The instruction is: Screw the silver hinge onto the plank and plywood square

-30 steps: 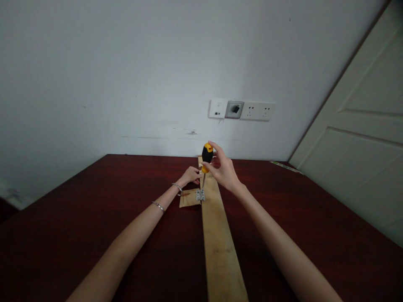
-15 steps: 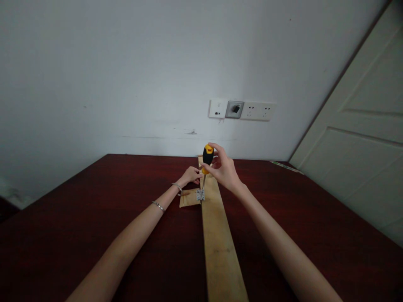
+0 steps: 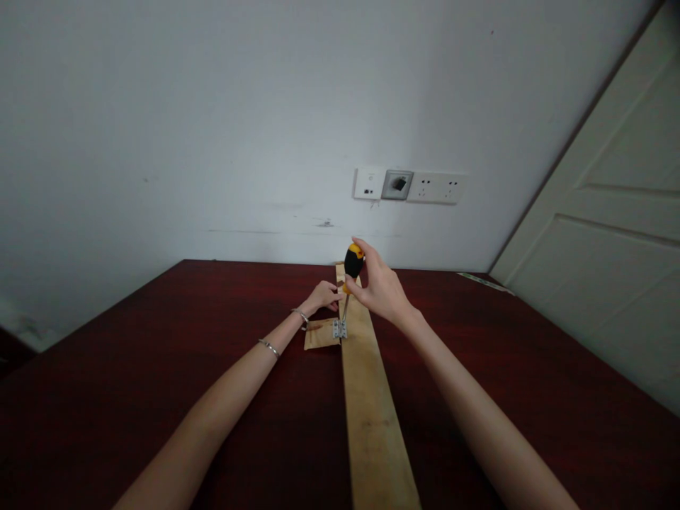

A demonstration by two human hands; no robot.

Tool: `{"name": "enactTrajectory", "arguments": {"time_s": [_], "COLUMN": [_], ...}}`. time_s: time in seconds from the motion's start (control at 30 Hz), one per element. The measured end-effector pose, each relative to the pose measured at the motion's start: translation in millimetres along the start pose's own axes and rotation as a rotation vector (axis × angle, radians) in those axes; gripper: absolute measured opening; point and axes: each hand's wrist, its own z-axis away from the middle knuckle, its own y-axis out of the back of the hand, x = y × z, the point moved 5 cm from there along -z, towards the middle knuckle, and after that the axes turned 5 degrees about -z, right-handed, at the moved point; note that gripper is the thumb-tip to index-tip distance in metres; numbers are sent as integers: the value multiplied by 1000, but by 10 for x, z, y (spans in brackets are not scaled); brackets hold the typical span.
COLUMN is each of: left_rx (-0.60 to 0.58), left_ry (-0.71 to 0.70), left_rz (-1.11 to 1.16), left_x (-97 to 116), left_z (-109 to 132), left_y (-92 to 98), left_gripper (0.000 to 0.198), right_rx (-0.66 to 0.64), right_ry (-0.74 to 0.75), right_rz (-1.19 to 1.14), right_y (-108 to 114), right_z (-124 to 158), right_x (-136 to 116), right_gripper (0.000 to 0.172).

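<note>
My right hand (image 3: 378, 283) is closed on the yellow and black handle of a screwdriver (image 3: 353, 262). The tool leans slightly to the right, its tip at a silver hinge (image 3: 340, 329). That hinge joins a short wooden piece (image 3: 320, 336) to the left edge of a long wooden plank (image 3: 372, 411). Beyond the short piece, my left hand (image 3: 325, 296) rests at the plank's left edge with its fingers bent against the wood. What those fingertips grip is too small to make out.
The dark red tabletop (image 3: 239, 297) meets a pale wall behind. Sockets (image 3: 435, 188) and a switch plate (image 3: 368, 183) are on the wall. A white panelled door (image 3: 610, 234) stands at the right, and a thin strip (image 3: 486, 282) lies at the table's back right.
The screwdriver's handle has tilted a little to the right, and the fingers of my right hand have shifted around it. My left hand keeps its place at the plank.
</note>
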Motion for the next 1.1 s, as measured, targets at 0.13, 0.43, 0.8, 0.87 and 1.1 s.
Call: {"name": "enactTrajectory", "arguments": {"time_s": [0.13,0.43,0.8,0.87,1.1], "left_rx": [-7,-1,5,10,23], "left_ry": [17,51,38,32,16], "left_rz": [-6,-3,26,32,46], "left_x": [9,43,71,67,44], "left_z": [6,18,46,51,43], "left_y": [-4,-7,-4,0,9], "left_gripper": [10,5,9,6,5], "right_rx": [28,-383,-587,-610,-664], "right_ry": [-54,-108,-105,-72,-38], "right_rz": [104,412,514,475,456], "right_y": [67,96,89,62,34], "right_z": [-121,-570,-686,-689,-702], "right_x": [-38,-161,-259,-267,-288], "right_gripper": [53,28,43,37,50]}}
